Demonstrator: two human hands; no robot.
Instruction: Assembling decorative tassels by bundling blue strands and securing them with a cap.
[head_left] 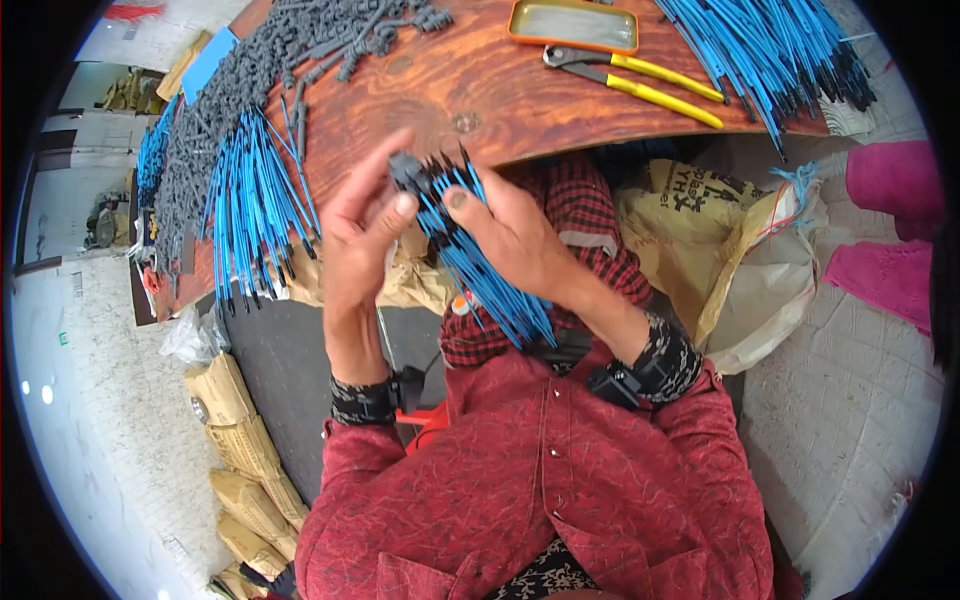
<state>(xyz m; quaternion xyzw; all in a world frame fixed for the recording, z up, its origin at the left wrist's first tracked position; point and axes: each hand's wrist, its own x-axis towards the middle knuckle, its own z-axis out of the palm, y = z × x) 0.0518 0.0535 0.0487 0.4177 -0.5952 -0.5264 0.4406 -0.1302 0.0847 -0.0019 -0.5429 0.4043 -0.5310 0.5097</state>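
Note:
In my right hand [515, 235] is a bundle of thin blue rods with black ends [490, 285]. The thumb presses across the bundle near its upper end, and the rods slant down toward my lap. My left hand [365, 225] is just to the left, thumb and fingers closed around a small dark grey plastic piece [406, 170]. That piece is right beside the black upper tips of the bundle; I cannot tell whether it touches them or is fitted on one.
A heap of grey plastic fittings [240, 95] covers the wooden table's [430, 90] left side. More blue rods lie at the left edge [255, 190] and far right [770, 55]. Yellow-handled pliers [650, 85] lie by an orange-rimmed tray [575, 25]. An open sack [720, 250] stands right.

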